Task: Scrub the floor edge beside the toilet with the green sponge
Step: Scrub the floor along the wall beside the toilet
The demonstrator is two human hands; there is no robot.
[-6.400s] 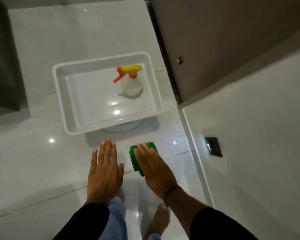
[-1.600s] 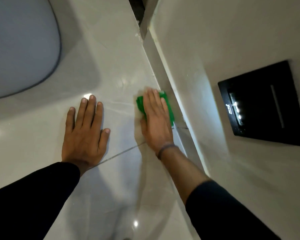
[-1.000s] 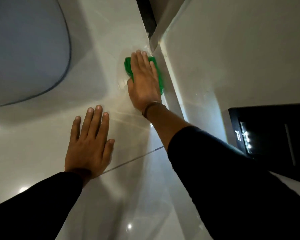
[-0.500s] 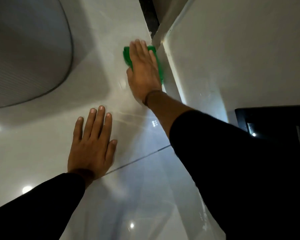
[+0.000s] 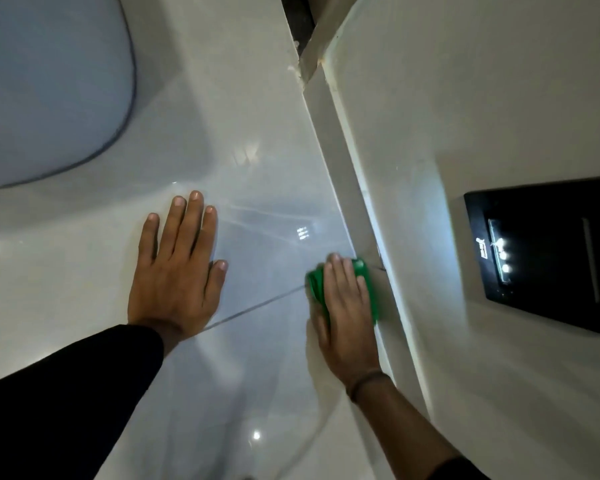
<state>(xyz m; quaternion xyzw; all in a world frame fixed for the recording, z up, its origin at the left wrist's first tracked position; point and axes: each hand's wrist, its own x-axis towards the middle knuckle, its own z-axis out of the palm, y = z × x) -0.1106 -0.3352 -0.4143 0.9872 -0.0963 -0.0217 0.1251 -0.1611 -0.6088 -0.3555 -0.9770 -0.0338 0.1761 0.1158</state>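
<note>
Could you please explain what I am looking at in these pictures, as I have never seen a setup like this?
No machine here: a person works with bare hands, filmed by one wide-angle camera worn on the head, looking down. The left hand lies flat on the glossy floor. The right hand presses a green sponge, fingers straight, against the floor edge by the skirting. The toilet is upper left; a black wall panel with lights is right.

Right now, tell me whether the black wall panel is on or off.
On: the black wall panel shows white lights glowing.
</note>
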